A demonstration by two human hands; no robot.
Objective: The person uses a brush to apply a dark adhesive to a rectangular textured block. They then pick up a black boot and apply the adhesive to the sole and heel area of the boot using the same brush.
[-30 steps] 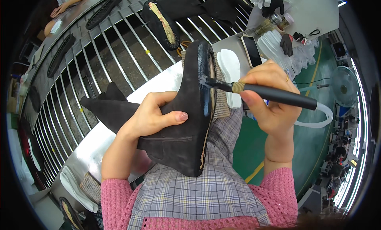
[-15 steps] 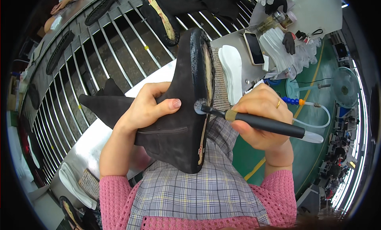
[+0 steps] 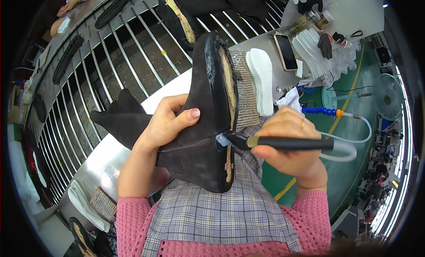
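Observation:
A black suede boot [image 3: 183, 161] lies on its side in front of my apron, its bare underside facing right. Wrapped round the boot's upper is my left hand [image 3: 168, 119], with the thumb pressed on the suede. My right hand [image 3: 290, 124] grips a black-handled brush [image 3: 305, 144] with a clear tube at its back end. The whitish, wet-looking brush tip touches the boot's lower edge about midway along, beside the zip. A shiny, wet-looking band runs along that edge toward the far end. A pale strip shows in the middle of the underside.
Past the boot runs a metal roller conveyor [image 3: 133, 57] carrying another boot [image 3: 179, 24] and dark soles [image 3: 66, 60]. On the right-hand bench are white insoles [image 3: 261, 82], a ribbed beige pad [image 3: 245, 102], a phone [image 3: 286, 52] and gloves [image 3: 325, 46]. A fan [image 3: 389, 97] stands farther right.
The brush tip has moved along the boot's edge toward me, and the brush handle has swung to nearly level. The boot has tilted slightly, showing more of its underside. My left hand keeps its grip.

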